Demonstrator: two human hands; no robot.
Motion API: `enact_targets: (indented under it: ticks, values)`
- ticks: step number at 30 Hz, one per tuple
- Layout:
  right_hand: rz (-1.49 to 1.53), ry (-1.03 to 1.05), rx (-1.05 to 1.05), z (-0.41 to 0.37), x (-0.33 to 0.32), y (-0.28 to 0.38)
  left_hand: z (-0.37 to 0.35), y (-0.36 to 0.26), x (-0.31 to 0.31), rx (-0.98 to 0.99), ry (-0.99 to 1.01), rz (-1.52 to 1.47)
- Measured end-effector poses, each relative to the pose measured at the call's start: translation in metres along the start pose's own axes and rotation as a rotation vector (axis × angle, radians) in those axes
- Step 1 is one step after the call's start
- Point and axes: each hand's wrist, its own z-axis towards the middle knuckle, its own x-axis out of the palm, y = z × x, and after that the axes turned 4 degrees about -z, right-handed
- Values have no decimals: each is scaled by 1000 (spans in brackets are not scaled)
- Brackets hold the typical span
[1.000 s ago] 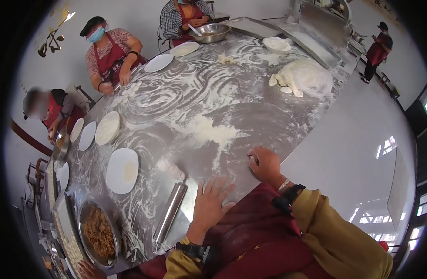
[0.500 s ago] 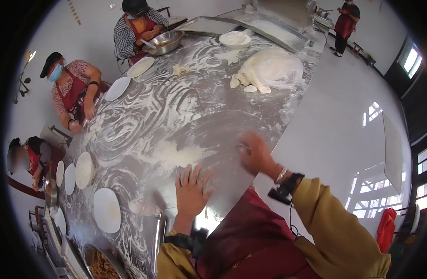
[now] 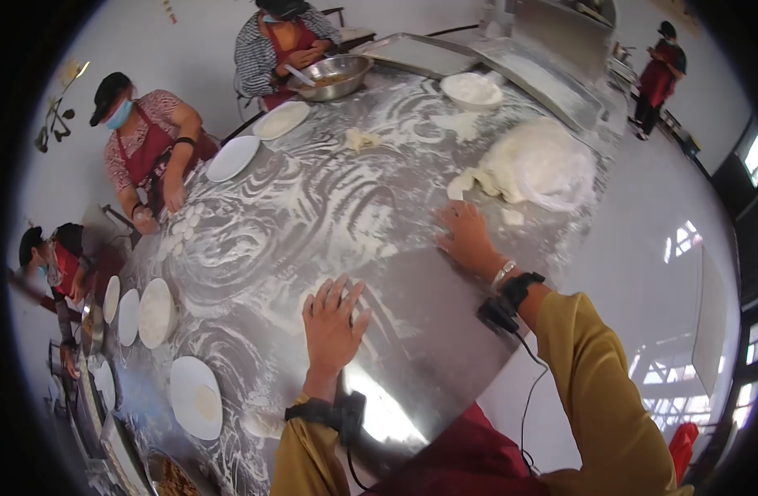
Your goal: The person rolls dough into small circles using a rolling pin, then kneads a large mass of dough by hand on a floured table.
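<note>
My left hand (image 3: pixel 333 326) lies on the floured steel table (image 3: pixel 412 306) with its fingers spread; nothing shows in it. Further forward and to the right, my right hand (image 3: pixel 471 241) reaches over the table, fingers stretched out and palm down. Its fingertips are just below a large mound of dough (image 3: pixel 511 169), partly covered by clear plastic. One small piece of dough (image 3: pixel 513 217) rests to the right of that hand, and another piece (image 3: pixel 459 184) lies beyond the fingertips. Whatever is under the right palm is hidden.
White plates (image 3: pixel 195 397) line the left side, and a bowl of flour (image 3: pixel 471 91) stands at the back. Metal trays (image 3: pixel 552 78) and a steel mixing bowl (image 3: pixel 333 78) are at the far end. Several co-workers (image 3: pixel 160 140) are around; one handles small dough pieces (image 3: pixel 183 227).
My right hand has moved forward from the near right table edge to the small dough pieces beside the mound. The left hand stays flat on the table. The view has shifted.
</note>
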Motion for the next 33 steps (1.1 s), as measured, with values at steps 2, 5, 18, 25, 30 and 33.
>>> enact_targets:
  ticks: [2, 5, 18, 25, 30, 33]
  values:
    - [185, -75, -88, 41, 27, 11, 17, 19, 2, -26, -42, 47]
    - [434, -151, -73, 101, 64, 10, 42, 28, 0, -100, -20, 44]
    - [13, 157, 90, 267, 108, 56, 64, 30, -11, -278, 89, -34]
    - [580, 58, -17, 205, 77, 49, 66, 30, -7, -336, 168, -26]
    - [451, 205, 219, 65, -6, 18, 68, 29, -7, -326, 163, -10]
    - [428, 356, 864, 21, -66, -2, 70, 29, -11, -288, 155, 1]
